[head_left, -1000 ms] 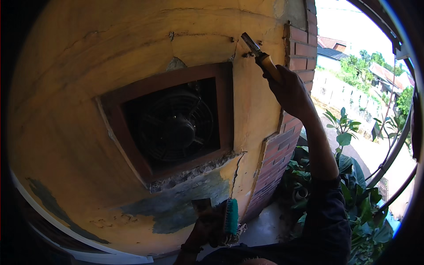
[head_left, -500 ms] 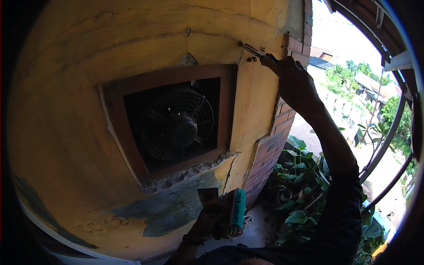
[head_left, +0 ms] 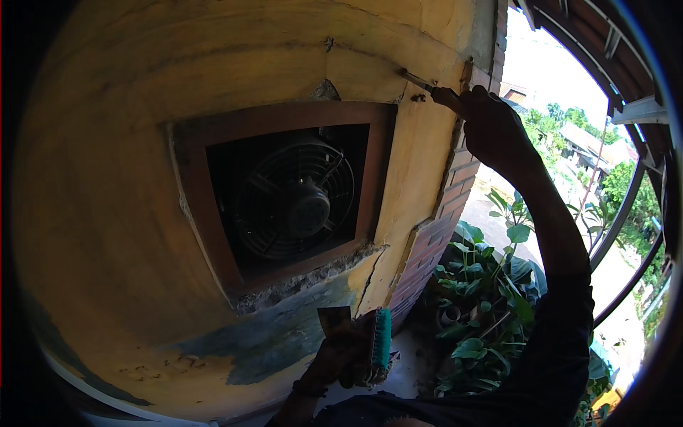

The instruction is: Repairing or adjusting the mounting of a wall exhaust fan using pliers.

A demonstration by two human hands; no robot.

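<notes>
My right hand (head_left: 494, 128), raised at the upper right, is closed round the handle of a slim tool with a narrow metal shaft (head_left: 418, 81). The shaft's tip meets the yellow wall (head_left: 370, 71) beside a dark chipped spot; whether it is a screwdriver or a chisel I cannot tell. Low in the middle, my left hand (head_left: 333, 361) is closed on a scrub brush with teal bristles (head_left: 382, 338) and a flat, wide-bladed scraper (head_left: 334, 319). Shadow hides most of these fingers.
A brown wooden frame (head_left: 384, 178) in the wall surrounds a dark exhaust fan (head_left: 306, 206). Broken plaster (head_left: 313, 281) runs below it, above a grey-green bare patch (head_left: 277, 349). Brick trim (head_left: 445, 213) edges the corner. Leafy plants (head_left: 469, 349) grow at the right.
The view has shifted a little, so the wall and fan frame sit slightly differently. My right hand and its tool have moved slightly right and down in the picture. My left hand keeps its hold.
</notes>
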